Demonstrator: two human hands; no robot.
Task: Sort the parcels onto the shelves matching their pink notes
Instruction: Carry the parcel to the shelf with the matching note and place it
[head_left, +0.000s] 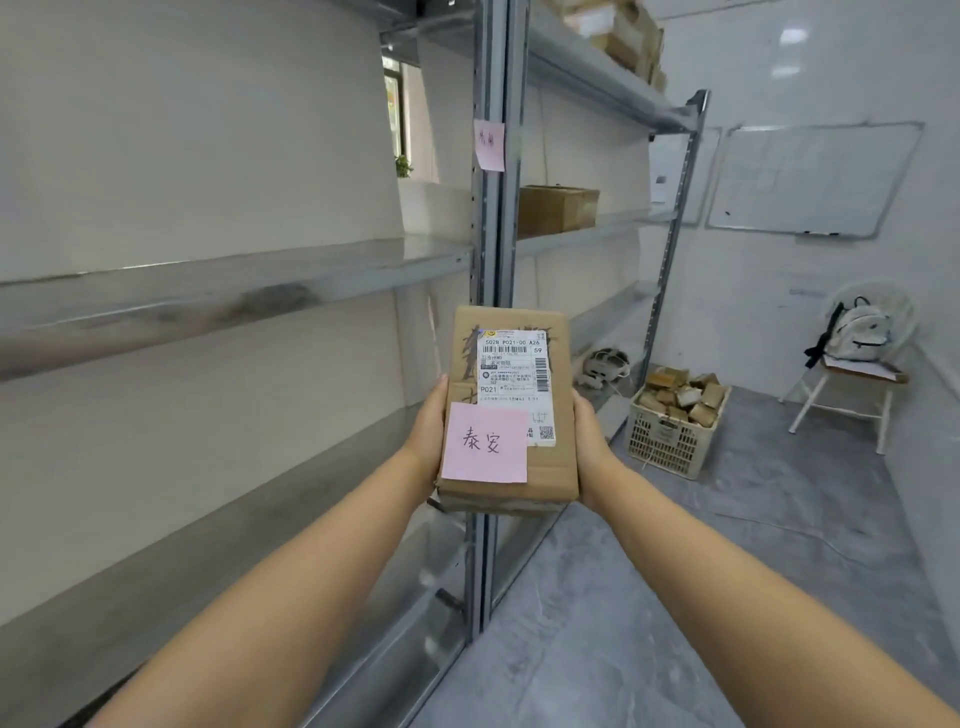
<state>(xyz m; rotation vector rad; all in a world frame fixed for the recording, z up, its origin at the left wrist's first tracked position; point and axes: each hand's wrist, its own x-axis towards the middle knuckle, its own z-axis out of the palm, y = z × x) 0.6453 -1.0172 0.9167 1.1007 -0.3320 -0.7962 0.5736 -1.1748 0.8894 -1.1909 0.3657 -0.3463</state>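
Cardboard parcels (685, 392) heaped in the floor crate (667, 441) beside shelving (660, 312).

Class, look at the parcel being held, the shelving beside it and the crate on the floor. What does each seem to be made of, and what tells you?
Parcel: brown cardboard, matte, with creased edges and a glossy printed label.
Shelving: probably painted grey metal, given its dull sheen and punched holes in the upright.
Crate: likely cream plastic, with a moulded lattice wall.
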